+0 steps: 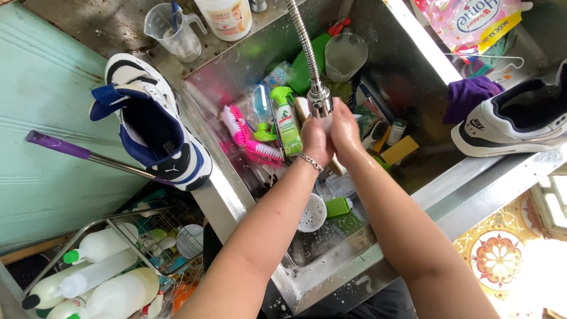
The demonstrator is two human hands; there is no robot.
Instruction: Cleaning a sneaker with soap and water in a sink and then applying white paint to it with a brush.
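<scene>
The faucet head (319, 100) hung on its flexible metal hose over the middle of the steel sink (331, 272), and you held both hands directly beneath it, so close that your fingers met its rim, seemingly to catch the water where it left the nozzle. Your left hand (315, 142), a chain bracelet (310, 161) at the wrist, was pressed palm to palm against your right hand (345, 134); both were loosely cupped around one another, gripping nothing that could be seen, wet forearms angled in from the near edge of the basin. Below them the sink was crowded: a green spray bottle (286, 121) and a pink scrubbing brush (251, 140) lay just to the left of your hands, a white strainer (312, 212) and a small green brush (338, 206) sat nearer to you on the basin floor. A blue-and-white sneaker (155, 121) rested on the left rim, tilted on its side, and a white sneaker (514, 121) sat on the right ledge, both kept out of the water. White bottles (100, 274) filled a wire rack (171, 236) low on the left.
</scene>
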